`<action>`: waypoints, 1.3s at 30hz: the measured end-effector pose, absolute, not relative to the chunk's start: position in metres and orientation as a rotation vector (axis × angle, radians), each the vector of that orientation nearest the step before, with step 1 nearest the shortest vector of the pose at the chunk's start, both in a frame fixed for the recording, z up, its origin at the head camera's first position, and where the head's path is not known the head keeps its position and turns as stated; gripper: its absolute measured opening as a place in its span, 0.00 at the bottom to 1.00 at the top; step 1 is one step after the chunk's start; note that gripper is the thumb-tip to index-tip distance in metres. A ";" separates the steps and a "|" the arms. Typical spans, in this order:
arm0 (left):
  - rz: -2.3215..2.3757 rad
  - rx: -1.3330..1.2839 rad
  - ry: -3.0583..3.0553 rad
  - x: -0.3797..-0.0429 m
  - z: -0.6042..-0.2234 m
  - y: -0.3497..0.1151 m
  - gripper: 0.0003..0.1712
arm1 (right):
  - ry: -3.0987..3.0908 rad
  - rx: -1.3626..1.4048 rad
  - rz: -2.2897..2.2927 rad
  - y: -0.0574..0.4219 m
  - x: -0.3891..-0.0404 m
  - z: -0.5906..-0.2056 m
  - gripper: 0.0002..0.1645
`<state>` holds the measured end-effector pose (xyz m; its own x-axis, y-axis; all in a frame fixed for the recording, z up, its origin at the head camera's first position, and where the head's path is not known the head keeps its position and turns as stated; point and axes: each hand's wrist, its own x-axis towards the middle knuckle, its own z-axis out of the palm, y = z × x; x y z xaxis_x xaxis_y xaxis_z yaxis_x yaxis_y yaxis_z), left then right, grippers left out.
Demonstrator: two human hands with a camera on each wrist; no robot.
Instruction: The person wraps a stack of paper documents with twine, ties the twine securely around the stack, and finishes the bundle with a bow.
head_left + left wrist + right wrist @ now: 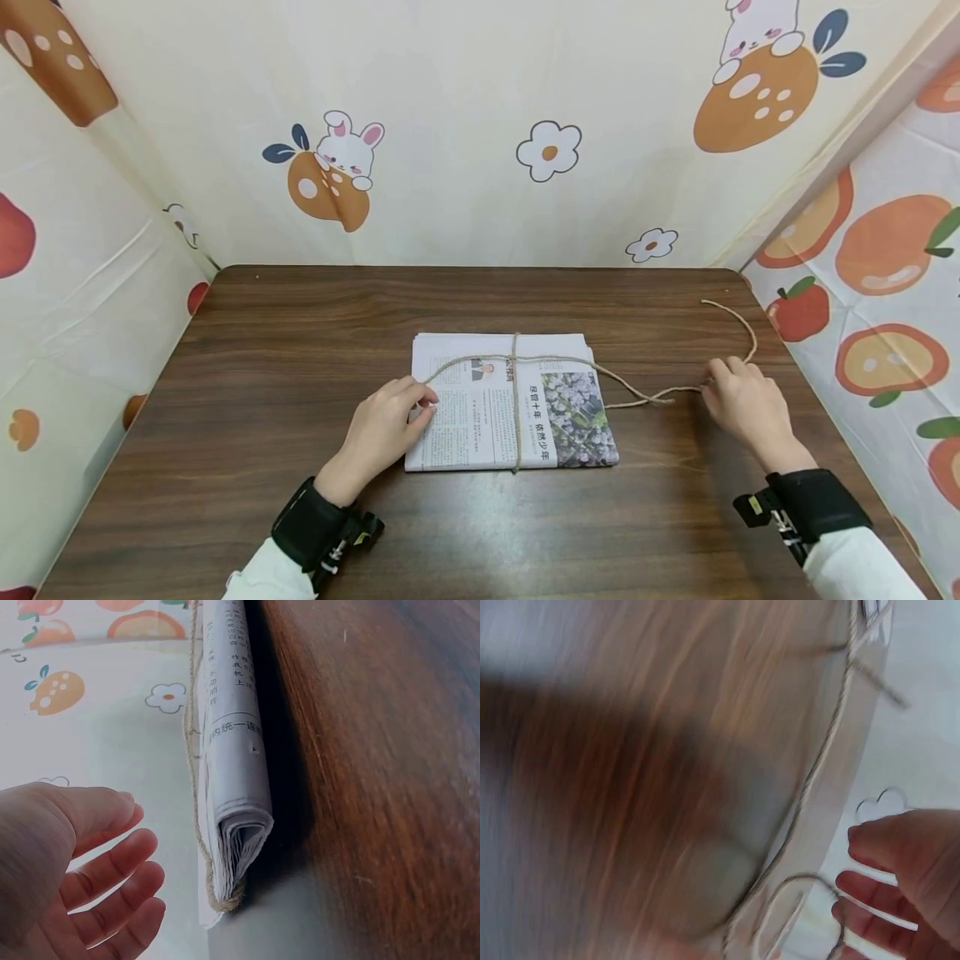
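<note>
We see a folded newspaper stack [487, 425] flat on the wooden table [300, 375], its long axis running side to side between the 2 hands, with jute twine [514, 358] laid over its face in 2 directions. The relation that counts, we judge, is just past the stack's right edge: there 2 strands of the twine cross, and that crossing lies to the left of the right hand [746, 404], the nearer of the 2. The left hand [382, 425] is beside the stack's left edge; in the left wrist view we see its fingers loosely bent, thumb apart, gripping nothing. The twine runs to the right fingertips, and beyond that hand a free end curves away. Whether those fingers pinch it, we cannot tell: the right wrist view is partly blurred, shows the thumb apart with a loop at the fingertips, and cuts off the lower fingers. The stack hides the twine's run underneath, and we cannot read the smallest print.
</note>
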<state>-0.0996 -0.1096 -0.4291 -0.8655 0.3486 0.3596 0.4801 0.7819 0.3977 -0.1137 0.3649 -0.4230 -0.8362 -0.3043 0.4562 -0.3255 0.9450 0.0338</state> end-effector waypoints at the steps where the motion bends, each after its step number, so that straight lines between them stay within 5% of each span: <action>1: -0.705 -0.642 -2.707 -0.100 -0.429 -0.110 0.04 | -2.620 0.473 0.073 0.361 -0.114 -0.422 0.14; 11: -0.702 -0.641 -2.706 -0.100 -0.430 -0.109 0.04 | -2.724 0.524 0.207 0.332 -0.110 -0.420 0.08; 24: -0.716 -0.633 -2.714 -0.099 -0.431 -0.109 0.04 | -2.717 0.704 0.230 0.329 -0.112 -0.425 0.13; 39: -0.713 -0.622 -2.734 -0.099 -0.430 -0.109 0.04 | -2.838 0.430 0.174 0.353 -0.155 -0.409 0.06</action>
<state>-0.0991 -0.1091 -0.4300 -0.8782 0.3395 0.3368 0.4607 0.7895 0.4055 -0.1551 0.3528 -0.4089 -0.9211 -0.2740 0.2767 -0.3058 0.9489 -0.0782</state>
